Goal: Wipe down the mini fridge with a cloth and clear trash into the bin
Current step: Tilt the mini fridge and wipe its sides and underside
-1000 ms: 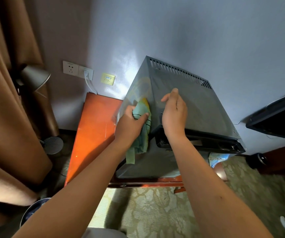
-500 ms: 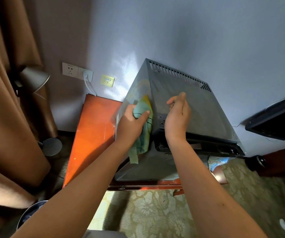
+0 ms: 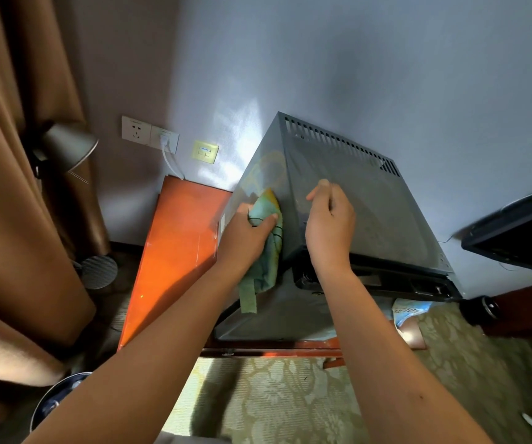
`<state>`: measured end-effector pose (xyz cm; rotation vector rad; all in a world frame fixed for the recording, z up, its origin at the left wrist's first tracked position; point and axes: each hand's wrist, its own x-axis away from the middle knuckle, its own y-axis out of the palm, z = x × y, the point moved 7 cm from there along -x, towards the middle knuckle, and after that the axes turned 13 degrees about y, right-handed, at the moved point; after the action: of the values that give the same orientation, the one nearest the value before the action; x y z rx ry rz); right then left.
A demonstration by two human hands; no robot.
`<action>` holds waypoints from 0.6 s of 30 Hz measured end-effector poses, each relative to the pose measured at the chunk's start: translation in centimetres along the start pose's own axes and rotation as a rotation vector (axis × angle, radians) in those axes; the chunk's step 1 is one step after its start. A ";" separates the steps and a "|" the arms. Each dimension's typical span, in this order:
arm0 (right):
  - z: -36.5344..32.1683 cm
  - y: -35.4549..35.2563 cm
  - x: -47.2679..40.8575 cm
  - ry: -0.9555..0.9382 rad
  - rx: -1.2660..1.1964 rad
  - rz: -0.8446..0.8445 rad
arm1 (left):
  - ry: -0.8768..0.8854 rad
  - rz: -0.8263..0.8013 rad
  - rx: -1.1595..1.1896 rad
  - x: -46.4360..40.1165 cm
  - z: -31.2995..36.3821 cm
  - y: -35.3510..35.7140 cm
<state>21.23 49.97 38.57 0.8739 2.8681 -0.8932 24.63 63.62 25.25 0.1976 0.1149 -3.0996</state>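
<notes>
The left hand [image 3: 242, 237] grips the bunched green cloth [image 3: 266, 248] against the left edge of the mini fridge [image 3: 364, 216], which sits on the orange surface [image 3: 175, 248] by the wall. To wipe well, keep the cloth flat and pressed, working in overlapping strokes down the side panel while the other hand steadies the top. The right hand [image 3: 330, 225] hovers over the top with fingers loosely curled, apparently holding nothing, though contact is hard to judge. A second ago it lay flat on the top; now it is lifted.
</notes>
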 end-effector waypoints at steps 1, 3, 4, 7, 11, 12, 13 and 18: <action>-0.1 0.2 0.0 -0.016 0.028 -0.010 | -0.048 -0.031 -0.059 0.0 -1.2 0.0; -0.2 0.4 0.0 -0.041 0.079 -0.025 | -0.138 -0.093 -0.117 0.4 -3.3 -0.1; -0.2 0.5 0.1 -0.048 0.096 -0.031 | -0.152 -0.114 -0.126 0.8 -3.8 -0.1; -0.4 0.7 0.1 -0.074 0.111 -0.034 | -0.070 -0.105 -0.115 0.8 -2.7 -0.2; -0.6 0.6 0.1 -0.087 0.074 -0.027 | 0.017 -0.016 0.018 -1.1 1.2 -0.2; -0.6 0.5 0.1 -0.087 0.066 -0.022 | 0.020 -0.005 0.039 -1.6 1.5 -0.1; -0.6 0.4 0.2 -0.083 0.058 -0.019 | 0.012 0.000 0.057 -2.1 1.5 0.0; -0.5 0.8 0.2 -0.075 0.087 -0.045 | -0.116 -0.053 -0.087 -2.4 -2.5 -0.2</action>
<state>21.53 50.88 38.57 0.7681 2.8148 -1.0395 27.29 64.07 23.06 0.0116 0.2553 -3.1409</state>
